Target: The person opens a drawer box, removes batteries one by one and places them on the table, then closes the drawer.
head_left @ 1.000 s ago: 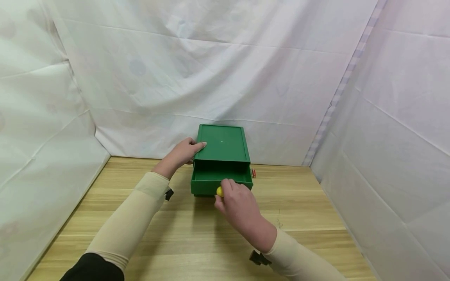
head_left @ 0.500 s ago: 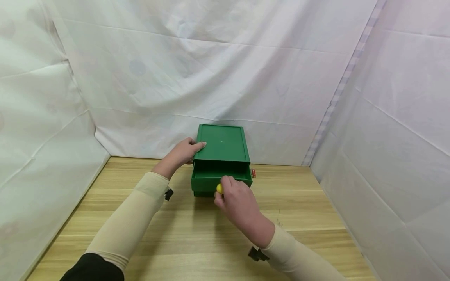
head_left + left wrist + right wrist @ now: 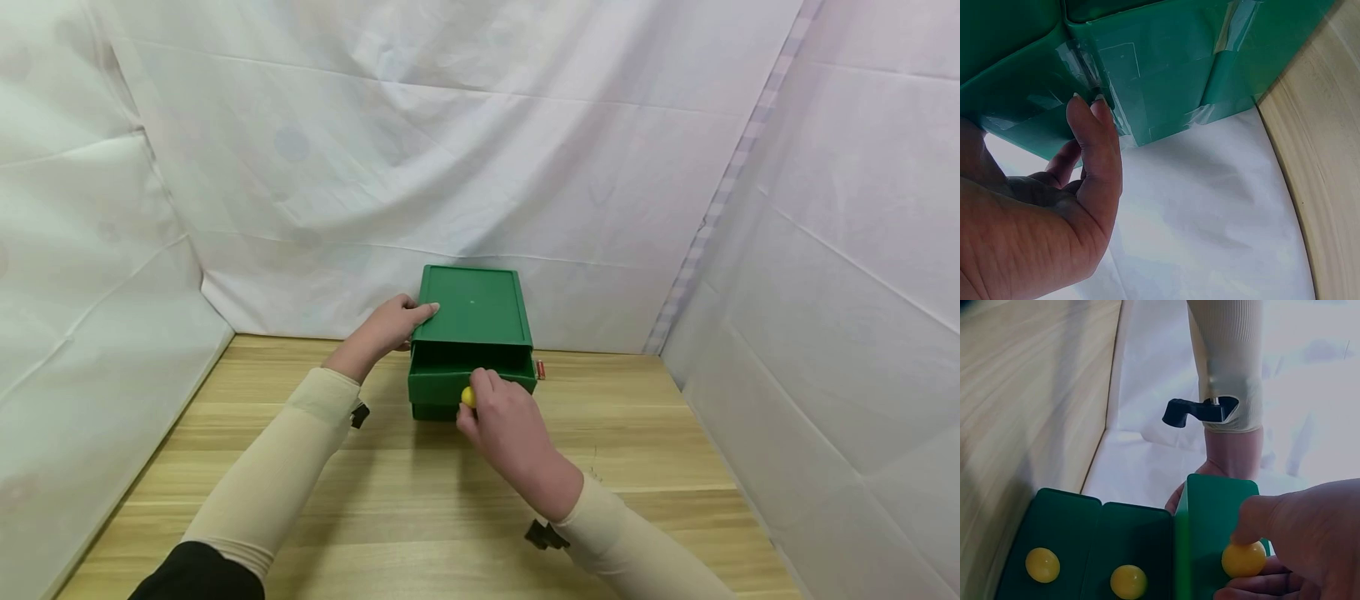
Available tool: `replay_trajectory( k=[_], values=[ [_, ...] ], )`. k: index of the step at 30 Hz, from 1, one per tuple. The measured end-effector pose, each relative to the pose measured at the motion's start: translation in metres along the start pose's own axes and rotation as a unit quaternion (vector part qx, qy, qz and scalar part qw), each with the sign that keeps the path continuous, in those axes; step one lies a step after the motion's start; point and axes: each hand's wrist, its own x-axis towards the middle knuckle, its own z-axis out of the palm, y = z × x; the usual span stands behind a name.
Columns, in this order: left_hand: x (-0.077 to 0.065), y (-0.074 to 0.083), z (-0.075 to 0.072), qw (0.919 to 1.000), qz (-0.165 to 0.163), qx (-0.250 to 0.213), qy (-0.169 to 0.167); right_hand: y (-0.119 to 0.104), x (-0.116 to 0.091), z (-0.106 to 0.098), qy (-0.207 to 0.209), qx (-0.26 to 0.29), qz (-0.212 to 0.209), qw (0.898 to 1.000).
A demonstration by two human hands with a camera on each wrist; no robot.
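A green drawer cabinet [image 3: 474, 304] stands at the back of the table. Its top drawer [image 3: 435, 388] is partly pulled out, with a dark inside. My right hand [image 3: 517, 437] pinches the round yellow knob [image 3: 1244, 559] on this drawer between thumb and fingers. On the cabinet's left side, my left hand [image 3: 384, 327] holds the edge, thumb over the top and fingertips against the taped side wall [image 3: 1166, 75]. The right wrist view shows two lower drawers, each pushed in and with its own yellow knob [image 3: 1128, 582].
A small red object [image 3: 541, 369], perhaps a battery, lies by the cabinet's right side. White cloth [image 3: 450, 167] hangs behind and along both sides of the wooden table [image 3: 660, 467]. Clear tape spans the cabinet's side.
The top drawer has slid inward, away from me, a little, and my right hand has moved forward with its knob. My left hand stays in place on the cabinet.
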Motion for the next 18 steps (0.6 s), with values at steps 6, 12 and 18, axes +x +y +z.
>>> replay_trajectory(
  k=[6, 12, 18],
  values=[
    [-0.002, 0.001, 0.000, 1.0000, 0.000, -0.001, -0.001, 0.002, 0.005, 0.002, -0.007, -0.006, 0.011, 1.000],
    [-0.003, 0.003, 0.000, 1.0000, -0.004, -0.001, 0.000, 0.006, 0.009, 0.010, 0.004, -0.001, 0.014, 1.000],
    [-0.002, 0.003, 0.000, 1.0000, -0.006, 0.002, -0.002, 0.009, 0.011, 0.014, 0.016, 0.002, 0.012, 1.000]
  ],
)
